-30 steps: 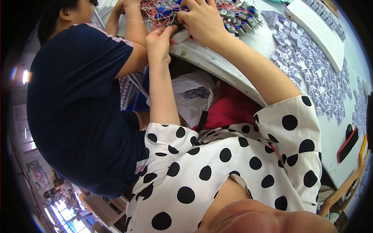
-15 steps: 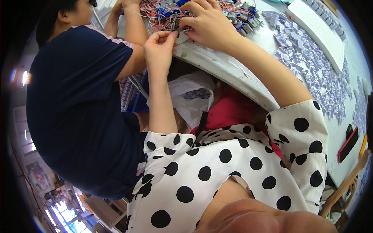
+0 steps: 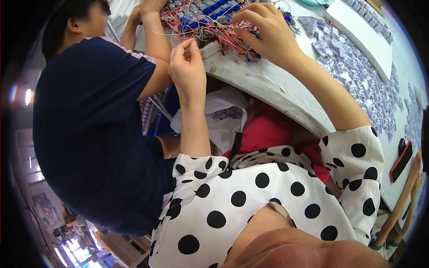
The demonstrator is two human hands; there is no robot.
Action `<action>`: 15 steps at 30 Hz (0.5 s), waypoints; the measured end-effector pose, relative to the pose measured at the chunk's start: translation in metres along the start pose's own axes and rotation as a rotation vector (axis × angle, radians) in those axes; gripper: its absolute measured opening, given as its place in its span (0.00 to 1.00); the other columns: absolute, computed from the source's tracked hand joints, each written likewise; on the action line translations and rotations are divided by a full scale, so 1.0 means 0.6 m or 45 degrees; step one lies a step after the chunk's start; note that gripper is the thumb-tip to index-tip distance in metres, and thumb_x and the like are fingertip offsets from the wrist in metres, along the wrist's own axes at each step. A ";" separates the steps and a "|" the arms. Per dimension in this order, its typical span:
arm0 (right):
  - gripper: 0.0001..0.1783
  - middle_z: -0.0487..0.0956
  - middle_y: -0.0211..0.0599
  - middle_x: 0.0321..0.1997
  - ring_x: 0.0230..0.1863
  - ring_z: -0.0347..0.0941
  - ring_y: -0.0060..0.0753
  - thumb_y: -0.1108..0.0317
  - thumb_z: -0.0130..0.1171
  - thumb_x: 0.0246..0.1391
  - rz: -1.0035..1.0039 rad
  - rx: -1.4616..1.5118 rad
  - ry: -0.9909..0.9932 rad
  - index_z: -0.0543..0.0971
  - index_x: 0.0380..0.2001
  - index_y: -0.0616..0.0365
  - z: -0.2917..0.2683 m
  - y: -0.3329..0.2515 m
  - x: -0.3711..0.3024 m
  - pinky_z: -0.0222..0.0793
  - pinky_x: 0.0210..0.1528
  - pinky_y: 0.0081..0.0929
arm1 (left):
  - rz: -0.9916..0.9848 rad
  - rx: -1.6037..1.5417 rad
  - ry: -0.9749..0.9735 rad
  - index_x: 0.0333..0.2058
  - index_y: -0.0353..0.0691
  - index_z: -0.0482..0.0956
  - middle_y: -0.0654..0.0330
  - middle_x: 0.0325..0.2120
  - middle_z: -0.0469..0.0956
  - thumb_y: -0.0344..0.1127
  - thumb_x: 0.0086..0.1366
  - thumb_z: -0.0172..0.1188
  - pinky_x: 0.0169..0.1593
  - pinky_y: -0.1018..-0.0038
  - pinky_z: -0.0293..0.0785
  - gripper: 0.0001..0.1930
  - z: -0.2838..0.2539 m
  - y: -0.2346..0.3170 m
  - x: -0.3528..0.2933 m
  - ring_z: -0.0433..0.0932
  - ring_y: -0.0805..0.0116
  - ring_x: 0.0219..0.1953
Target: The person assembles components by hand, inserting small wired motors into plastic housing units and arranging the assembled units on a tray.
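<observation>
My left hand (image 3: pixel 187 67) is at the table's near edge, its thumb and forefinger pinched together. Whatever is between those fingertips is too small to make out. A small pale grey piece (image 3: pixel 211 49) shows just beside the fingers; whether the hand touches it I cannot tell. To the right, my right hand (image 3: pixel 275 38) reaches over a heap of small blue and grey motor-like parts with red and white wires (image 3: pixel 201 24). Its fingers are spread and bent, with nothing visible in them.
Many pale clear plastic pieces (image 3: pixel 353 67) lie on the table at right, beside a white tray (image 3: pixel 362 35) with a row of grey parts. A co-worker in dark blue (image 3: pixel 94 129) sits close on my left. A white plastic bag (image 3: pixel 219 123) hangs below the edge.
My hands have moved apart: the right has lifted away rightward from the grey piece and spread its fingers. My left hand is slightly lower, still pinched. More of the wired heap shows.
</observation>
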State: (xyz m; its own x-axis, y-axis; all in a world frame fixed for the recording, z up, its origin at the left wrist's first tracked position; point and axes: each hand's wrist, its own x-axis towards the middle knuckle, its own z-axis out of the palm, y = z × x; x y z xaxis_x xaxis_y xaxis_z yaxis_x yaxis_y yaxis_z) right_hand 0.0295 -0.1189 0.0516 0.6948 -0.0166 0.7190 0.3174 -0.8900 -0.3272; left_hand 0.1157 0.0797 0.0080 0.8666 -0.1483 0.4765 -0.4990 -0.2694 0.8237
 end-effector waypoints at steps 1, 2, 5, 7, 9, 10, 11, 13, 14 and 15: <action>0.11 0.76 0.41 0.47 0.54 0.68 0.49 0.68 0.65 0.51 -0.006 0.011 0.000 0.80 0.39 0.53 0.004 0.003 0.004 0.63 0.59 0.45 | -0.039 -0.052 -0.005 0.43 0.32 0.83 0.55 0.37 0.83 0.32 0.70 0.61 0.33 0.76 0.79 0.09 0.001 0.009 0.002 0.82 0.71 0.28; 0.11 0.75 0.41 0.46 0.54 0.67 0.49 0.68 0.64 0.51 -0.011 0.023 -0.001 0.80 0.40 0.52 0.007 0.004 0.008 0.63 0.59 0.45 | -0.040 -0.052 -0.010 0.43 0.32 0.83 0.55 0.37 0.83 0.32 0.70 0.61 0.33 0.76 0.79 0.09 0.002 0.019 -0.001 0.82 0.71 0.28; 0.10 0.79 0.44 0.43 0.51 0.73 0.49 0.67 0.63 0.52 -0.030 -0.045 0.021 0.81 0.39 0.54 0.009 -0.017 0.014 0.68 0.55 0.43 | 0.202 0.407 -0.011 0.44 0.31 0.81 0.52 0.35 0.80 0.32 0.68 0.63 0.34 0.69 0.79 0.11 -0.005 0.031 -0.011 0.83 0.66 0.31; 0.11 0.79 0.36 0.45 0.52 0.72 0.42 0.65 0.66 0.51 -0.087 -0.083 0.011 0.82 0.39 0.53 0.018 -0.016 0.018 0.67 0.58 0.39 | 0.252 0.602 -0.026 0.45 0.31 0.81 0.52 0.37 0.79 0.33 0.65 0.66 0.38 0.70 0.78 0.14 -0.002 0.012 -0.006 0.83 0.64 0.34; 0.12 0.79 0.29 0.47 0.54 0.71 0.35 0.62 0.68 0.50 -0.145 -0.126 0.002 0.83 0.39 0.51 0.021 -0.017 0.022 0.66 0.61 0.36 | 0.217 0.546 -0.036 0.44 0.32 0.82 0.53 0.36 0.77 0.33 0.63 0.68 0.38 0.70 0.76 0.14 -0.008 0.014 -0.004 0.80 0.65 0.32; 0.11 0.79 0.30 0.46 0.53 0.72 0.38 0.64 0.67 0.52 -0.146 -0.097 0.016 0.83 0.40 0.50 0.020 -0.019 0.024 0.67 0.59 0.37 | 0.182 0.490 -0.050 0.43 0.33 0.83 0.54 0.35 0.76 0.33 0.61 0.70 0.37 0.69 0.75 0.14 -0.010 0.020 -0.002 0.77 0.65 0.30; 0.10 0.79 0.32 0.45 0.51 0.73 0.41 0.67 0.65 0.54 -0.148 -0.068 0.030 0.83 0.41 0.49 0.019 -0.021 0.025 0.67 0.57 0.39 | 0.148 0.433 -0.063 0.42 0.34 0.84 0.54 0.34 0.74 0.33 0.59 0.71 0.37 0.69 0.73 0.14 -0.011 0.022 0.000 0.74 0.65 0.28; 0.10 0.79 0.33 0.45 0.51 0.73 0.41 0.67 0.65 0.55 -0.106 -0.052 0.011 0.83 0.42 0.49 0.014 -0.019 0.022 0.67 0.56 0.39 | 0.156 0.323 -0.025 0.40 0.35 0.85 0.56 0.33 0.73 0.31 0.60 0.71 0.33 0.70 0.71 0.11 -0.015 0.016 0.002 0.71 0.68 0.25; 0.10 0.80 0.33 0.44 0.51 0.73 0.41 0.67 0.64 0.55 -0.083 -0.045 0.010 0.83 0.42 0.49 0.013 -0.016 0.019 0.67 0.56 0.39 | 0.142 0.306 -0.016 0.39 0.35 0.86 0.56 0.33 0.73 0.30 0.60 0.71 0.33 0.71 0.72 0.10 -0.019 0.022 0.001 0.72 0.68 0.25; 0.10 0.80 0.33 0.44 0.51 0.73 0.41 0.67 0.64 0.55 -0.083 -0.055 0.018 0.83 0.42 0.49 0.012 -0.008 0.020 0.67 0.56 0.39 | 0.151 0.300 -0.018 0.39 0.35 0.86 0.56 0.33 0.73 0.30 0.60 0.71 0.33 0.71 0.72 0.10 -0.019 0.027 0.002 0.72 0.68 0.25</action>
State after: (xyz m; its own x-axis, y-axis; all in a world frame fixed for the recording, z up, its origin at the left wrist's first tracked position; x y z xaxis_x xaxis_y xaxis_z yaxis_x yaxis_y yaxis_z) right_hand 0.0411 -0.1113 0.0574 0.6644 0.0361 0.7465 0.3335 -0.9082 -0.2529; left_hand 0.1084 0.0857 0.0252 0.8027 -0.2050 0.5600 -0.5836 -0.4629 0.6672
